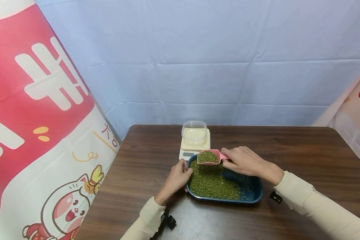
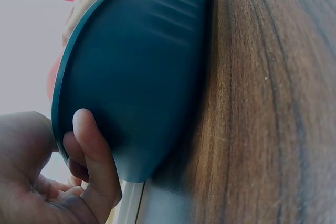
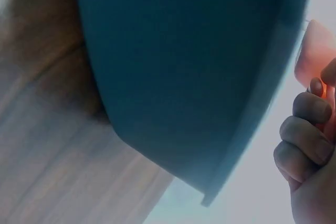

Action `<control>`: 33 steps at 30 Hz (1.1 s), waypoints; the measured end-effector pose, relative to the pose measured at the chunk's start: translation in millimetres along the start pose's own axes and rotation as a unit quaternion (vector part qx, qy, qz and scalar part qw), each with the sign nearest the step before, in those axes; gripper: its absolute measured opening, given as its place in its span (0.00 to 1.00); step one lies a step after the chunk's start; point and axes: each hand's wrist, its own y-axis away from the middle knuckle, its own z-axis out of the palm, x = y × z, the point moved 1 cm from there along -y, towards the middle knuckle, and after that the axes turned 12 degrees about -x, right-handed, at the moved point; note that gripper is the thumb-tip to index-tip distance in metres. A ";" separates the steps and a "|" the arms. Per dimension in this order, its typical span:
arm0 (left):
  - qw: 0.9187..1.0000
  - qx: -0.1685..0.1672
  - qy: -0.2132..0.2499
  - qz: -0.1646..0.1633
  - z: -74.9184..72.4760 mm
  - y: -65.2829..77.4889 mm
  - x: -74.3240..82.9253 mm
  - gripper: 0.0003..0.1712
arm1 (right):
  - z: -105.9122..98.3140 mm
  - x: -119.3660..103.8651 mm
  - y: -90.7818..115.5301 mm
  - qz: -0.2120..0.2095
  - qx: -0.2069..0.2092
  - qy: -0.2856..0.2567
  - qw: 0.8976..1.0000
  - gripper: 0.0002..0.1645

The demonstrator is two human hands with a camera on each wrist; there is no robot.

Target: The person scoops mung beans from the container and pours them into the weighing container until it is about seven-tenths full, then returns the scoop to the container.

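My right hand (image 1: 243, 161) grips the handle of a pink scoop (image 1: 216, 157), fingers curled round it in the right wrist view too. Green mung beans (image 1: 208, 157) fill the scoop, which is held over the left part of a blue tray (image 1: 254, 196). More mung beans (image 1: 213, 186) lie in the tray, heaped to the left, with the bottom showing at the right. My left hand (image 1: 177, 175) pinches the tray's left rim, thumb on top and fingers against the outer wall (image 2: 126, 77) in the left wrist view.
Behind the tray stands a white kitchen scale (image 1: 186, 155) with a small display. On its platform sits a clear plastic container (image 1: 194, 131). All of this is on a dark wooden table (image 1: 297, 153), with a pale cloth (image 1: 204, 60) hanging behind and a printed banner (image 1: 48, 116) at the left.
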 end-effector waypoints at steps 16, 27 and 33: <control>1.000 0.006 0.002 0.002 0.3 0.9 1.8 0.08 | -14.0 6.8 -12.0 0.007 0.003 -0.005 1.000 0.10; 1.000 0.006 0.006 0.001 0.3 2.0 3.3 0.08 | -19.2 17.0 -20.0 0.002 0.020 0.004 1.000 0.09; 1.000 0.006 0.004 0.007 0.1 1.9 2.9 0.08 | -21.3 22.2 -24.0 0.011 0.013 0.002 1.000 0.08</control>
